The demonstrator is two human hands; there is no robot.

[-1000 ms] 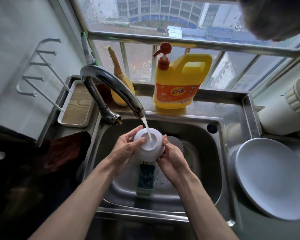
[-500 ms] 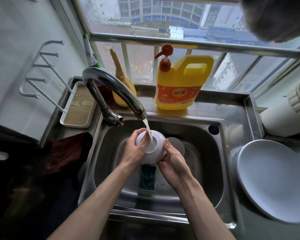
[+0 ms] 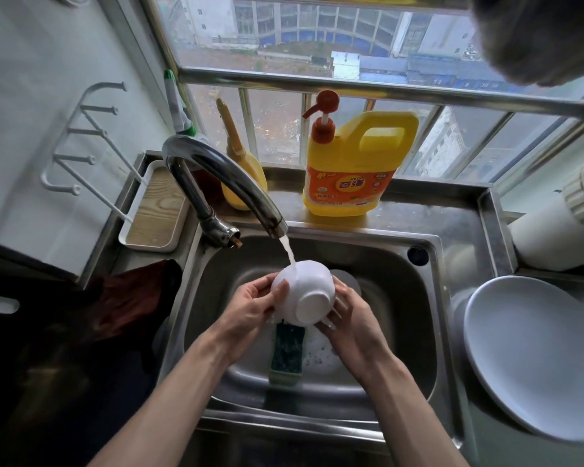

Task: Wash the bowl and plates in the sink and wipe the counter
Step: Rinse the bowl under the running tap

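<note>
A white bowl (image 3: 305,293) is held upside down over the steel sink (image 3: 429,298), its base ring turned towards me. Water from the curved tap (image 3: 216,176) runs onto its upper side. My left hand (image 3: 253,299) grips the bowl's left edge with the thumb on its outside. My right hand (image 3: 348,315) holds the right and lower edge. Under the bowl a green sponge (image 3: 289,348) lies in soapy water on the sink floor. Part of a white plate (image 3: 351,281) shows behind my right hand. A large white plate (image 3: 533,358) leans on the counter at right.
A yellow detergent bottle (image 3: 354,163) with a red pump stands on the ledge behind the sink, beside a yellow brush (image 3: 240,170). A white tray (image 3: 155,210) sits at back left, a dark brown cloth (image 3: 129,298) left of the sink. A white pipe (image 3: 560,227) crosses at right.
The bowl has been turned over in both hands, so its base now faces me. The hands have shifted their hold around the rim under the running water.
</note>
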